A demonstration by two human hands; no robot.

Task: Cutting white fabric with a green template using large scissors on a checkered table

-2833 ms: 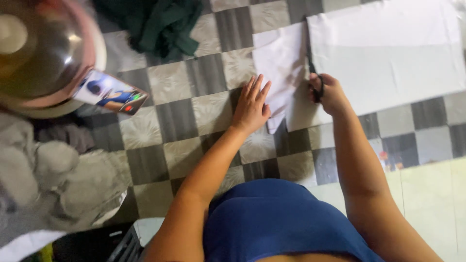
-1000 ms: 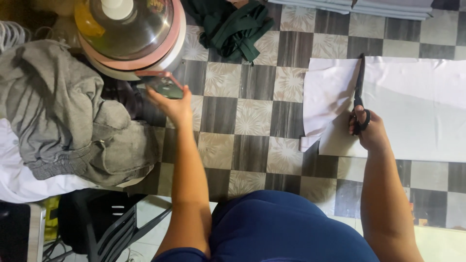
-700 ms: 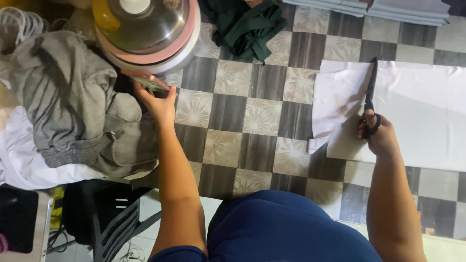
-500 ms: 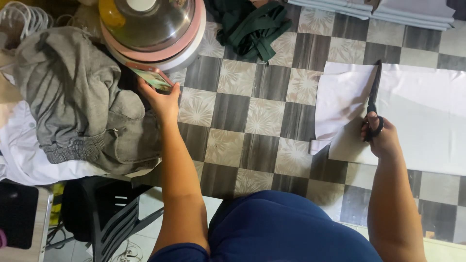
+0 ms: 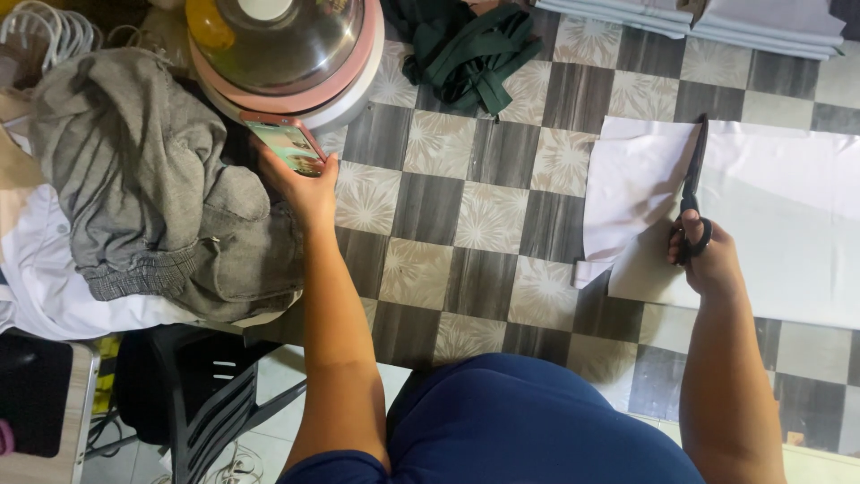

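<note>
My left hand (image 5: pixel 303 186) reaches to the left and holds a phone (image 5: pixel 285 143) with a lit screen, just below a pink and white cooker with a shiny steel lid (image 5: pixel 291 49). My right hand (image 5: pixel 706 255) grips black scissors (image 5: pixel 692 193), blades pointing away from me, resting on white fabric (image 5: pixel 779 215) spread over the checkered floor (image 5: pixel 466 206). A smaller white cut piece (image 5: pixel 627 184) lies at the left edge of the fabric.
A heap of grey clothing (image 5: pixel 143 188) lies on white cloth at left. Dark green fabric (image 5: pixel 466 54) is bunched at the top. Folded pale cloth (image 5: pixel 699 18) is stacked at top right. A black plastic stool (image 5: pixel 202 394) stands at lower left.
My left hand left the white fabric, reached left and picked up the phone near the cooker. My right hand stays on the scissors. The view has shifted left.
</note>
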